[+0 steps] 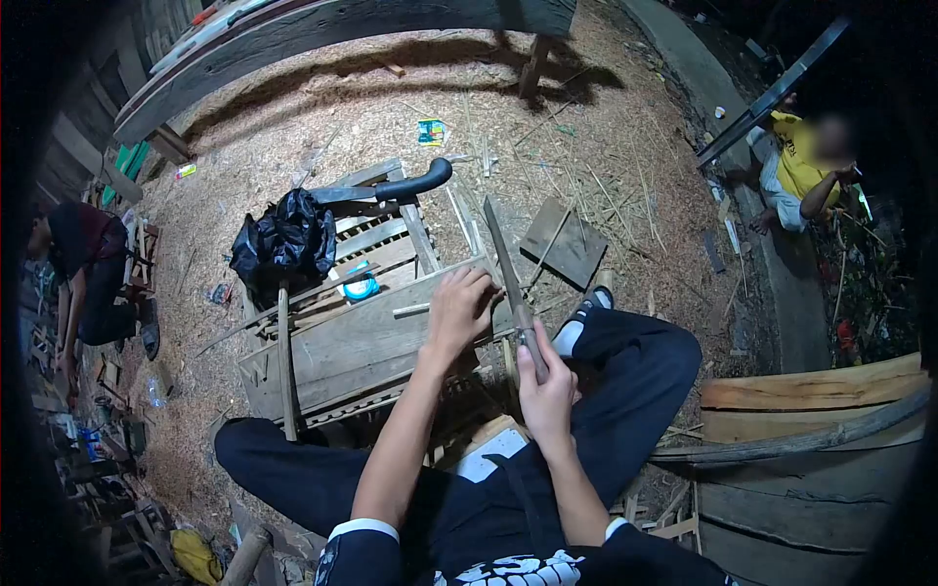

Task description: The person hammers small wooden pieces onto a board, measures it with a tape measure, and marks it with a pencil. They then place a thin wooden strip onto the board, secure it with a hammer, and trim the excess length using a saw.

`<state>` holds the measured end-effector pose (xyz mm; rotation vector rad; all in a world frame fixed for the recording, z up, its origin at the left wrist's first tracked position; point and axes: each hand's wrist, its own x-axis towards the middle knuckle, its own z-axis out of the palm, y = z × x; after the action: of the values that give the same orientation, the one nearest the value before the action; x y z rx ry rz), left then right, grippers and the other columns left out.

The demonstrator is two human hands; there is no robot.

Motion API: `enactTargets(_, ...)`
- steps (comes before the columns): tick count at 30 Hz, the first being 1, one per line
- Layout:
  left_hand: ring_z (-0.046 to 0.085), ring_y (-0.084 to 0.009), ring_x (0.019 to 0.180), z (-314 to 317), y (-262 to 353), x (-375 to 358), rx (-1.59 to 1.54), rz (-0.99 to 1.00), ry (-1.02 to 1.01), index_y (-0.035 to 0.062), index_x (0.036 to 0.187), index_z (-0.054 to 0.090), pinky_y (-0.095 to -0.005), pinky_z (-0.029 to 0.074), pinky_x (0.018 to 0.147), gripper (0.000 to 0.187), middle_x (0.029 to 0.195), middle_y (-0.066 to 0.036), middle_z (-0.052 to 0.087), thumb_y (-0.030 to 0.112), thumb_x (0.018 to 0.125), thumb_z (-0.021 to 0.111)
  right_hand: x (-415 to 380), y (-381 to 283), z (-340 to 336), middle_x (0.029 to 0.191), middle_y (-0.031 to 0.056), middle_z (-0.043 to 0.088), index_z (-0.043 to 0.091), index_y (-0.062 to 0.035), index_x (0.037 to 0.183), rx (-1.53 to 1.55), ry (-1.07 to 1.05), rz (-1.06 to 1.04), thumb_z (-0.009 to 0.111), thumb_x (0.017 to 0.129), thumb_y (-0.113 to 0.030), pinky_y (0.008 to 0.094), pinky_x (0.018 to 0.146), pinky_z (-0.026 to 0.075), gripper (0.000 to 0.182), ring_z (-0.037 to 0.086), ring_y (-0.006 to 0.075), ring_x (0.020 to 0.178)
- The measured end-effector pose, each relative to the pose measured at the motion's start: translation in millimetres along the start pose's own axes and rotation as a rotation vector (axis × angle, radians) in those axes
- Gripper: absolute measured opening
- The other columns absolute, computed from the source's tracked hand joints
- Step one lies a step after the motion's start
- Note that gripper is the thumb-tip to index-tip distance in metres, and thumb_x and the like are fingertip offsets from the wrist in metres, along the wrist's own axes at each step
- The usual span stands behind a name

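My right hand [549, 391] is wrapped round the wooden handle of a long knife [504, 256], its narrow blade pointing forward and slightly left. My left hand [459, 311] is closed over a pale thin wooden stick [411, 310], whose end sticks out to the left; the rest is hidden under the fingers. This hand rests at the right end of a low slatted wooden bench [357, 350]. On the bench lie a large knife with a black handle [415, 184], a black plastic bag [285, 244] and a blue-and-white round object [361, 283].
A square board [564, 244] lies on the shaving-covered ground [625, 166]. At the far side stands a long plank table [342, 49]. One person [88, 264] bends at left; another in yellow [803, 166] sits at right. Wide planks [801, 493] lie at lower right.
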<state>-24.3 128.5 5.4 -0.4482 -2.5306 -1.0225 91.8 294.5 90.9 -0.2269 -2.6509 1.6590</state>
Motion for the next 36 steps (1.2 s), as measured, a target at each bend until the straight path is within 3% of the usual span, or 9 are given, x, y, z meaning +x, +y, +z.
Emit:
enactTargets(6,0.06,-0.0352,0.096,-4,0,0,-0.016,0.02,0.01,0.004,0.096,0.066,-0.0453,0.048,0.082,0.02,0.098,-0.011,0.064,0.007,0.079,0.077,-27,8,-13,0.128,0.028,0.073,0.057,0.0047,0.148,0.036,-0.003,-0.046,0.064,0.105,-0.015,0.0379,0.096,0.056,0.048,0.073,0.0351,0.118)
enactTargets(16,0.061,-0.0311,0.094,-1,1,1,0.001,-0.007,0.015,0.005,0.091,0.068,-0.0428,0.048,0.081,0.017,0.095,-0.009,0.063,0.015,0.084,0.079,-25,5,-11,0.114,0.0304,0.075,0.059,0.0047,0.147,0.017,0.057,-0.133,0.066,0.104,-0.017,0.0388,0.082,0.058,0.048,0.079,0.031,0.099)
enactTargets(18,0.061,-0.031,0.094,0,1,-1,-0.005,0.006,0.022,0.0049,0.091,0.067,-0.0427,0.048,0.081,0.018,0.094,-0.009,0.063,0.017,0.086,0.079,-12,-2,-6,0.113,0.0227,0.077,0.059,0.0062,0.146,-0.018,0.032,-0.091,0.065,0.105,-0.016,0.0309,0.086,0.056,0.047,0.07,0.012,0.099)
enactTargets(23,0.061,-0.0319,0.093,-3,4,-1,0.014,-0.024,0.016,0.0041,0.09,0.066,-0.0435,0.048,0.081,0.018,0.094,-0.01,0.063,0.016,0.086,0.078,0,9,-3,0.108,0.0165,0.078,0.058,0.0058,0.148,0.008,-0.029,0.026,0.065,0.106,-0.016,0.028,0.085,0.055,0.048,0.069,0.0108,0.096)
enactTargets(25,0.061,-0.0325,0.092,-5,4,5,0.013,-0.004,0.037,0.0039,0.089,0.065,-0.0437,0.048,0.08,0.018,0.094,-0.011,0.063,0.015,0.086,0.078,-23,19,-11,0.107,0.0133,0.077,0.057,0.0059,0.149,-0.052,0.031,-0.131,0.064,0.106,-0.015,0.0267,0.082,0.054,0.048,0.066,0.0099,0.091)
enactTargets(29,0.061,-0.0332,0.092,-7,6,1,0.009,0.02,0.038,0.004,0.09,0.065,-0.0439,0.047,0.079,0.016,0.094,-0.011,0.063,0.014,0.085,0.077,0,2,-4,0.113,0.018,0.077,0.057,0.0078,0.148,-0.012,-0.014,-0.009,0.065,0.106,-0.016,0.0309,0.084,0.056,0.049,0.067,0.0106,0.093)
enactTargets(30,0.061,-0.0332,0.093,-7,7,2,0.003,0.012,0.042,0.0043,0.09,0.065,-0.0437,0.048,0.08,0.016,0.094,-0.011,0.063,0.014,0.084,0.076,16,-5,1,0.119,0.0223,0.076,0.057,0.008,0.147,-0.011,-0.049,0.031,0.066,0.105,-0.015,0.0339,0.089,0.056,0.049,0.07,0.0127,0.101)
enactTargets(32,0.061,-0.033,0.094,-5,3,1,0.022,-0.012,0.028,0.0046,0.091,0.065,-0.0435,0.048,0.08,0.016,0.094,-0.011,0.063,0.014,0.084,0.077,16,-8,0,0.12,0.0306,0.073,0.059,0.0059,0.145,0.009,-0.024,-0.04,0.063,0.106,-0.019,0.039,0.091,0.057,0.047,0.075,0.0338,0.114)
enactTargets(36,0.061,-0.0363,0.097,-4,2,3,-0.022,-0.012,0.003,0.0023,0.096,0.066,-0.0456,0.049,0.084,0.021,0.097,-0.013,0.063,0.013,0.083,0.079,-19,0,-18,0.126,0.0261,0.074,0.058,0.0067,0.146,-0.071,0.006,-0.106,0.066,0.104,-0.015,0.034,0.096,0.055,0.048,0.072,0.019,0.116)
